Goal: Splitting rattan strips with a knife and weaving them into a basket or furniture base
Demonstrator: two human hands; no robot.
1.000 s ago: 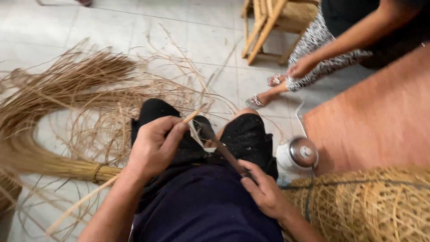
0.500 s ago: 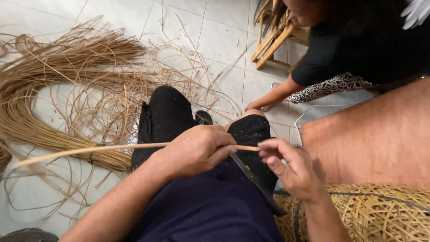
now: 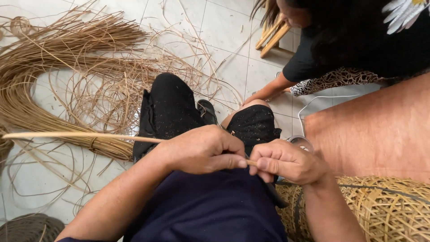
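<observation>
— Cane strip (image 3: 80, 135): where have you got it?

— You hold it across your lap. Your left hand (image 3: 204, 149) is clenched around it, knuckles up, and the long pale length runs out past that hand's far side, level over the floor tiles (image 3: 219, 27). A short bit of it shows between your two hands, right at the left thumb tip.

— And your right hand (image 3: 286, 161)?

— Just beside the left, nearly touching it. Its fingers are curled shut, pinching the end of the same strip. A dark blade or tool handle (image 3: 273, 195) pokes out below that hand, down toward your dark blue shirt; you can't tell from here how it is gripped.

— What lies around your hands?

— Beyond the left hand, your knee in black trousers (image 3: 165, 107), and past it a big bundle of loose cane (image 3: 58, 58), fanned and tangled over the tiles. Under your right wrist, touching your forearm, sits a woven basket (image 3: 385, 210). Beyond the right hand there's a reddish wooden board (image 3: 376, 130), with a white cable (image 3: 322, 99) near its edge.

— Anyone else?

— Another person in a black top (image 3: 358, 40) leans in well beyond your right hand, one hand (image 3: 253, 98) down on the tiles beside your knee, near a black sandal (image 3: 207, 111).
</observation>
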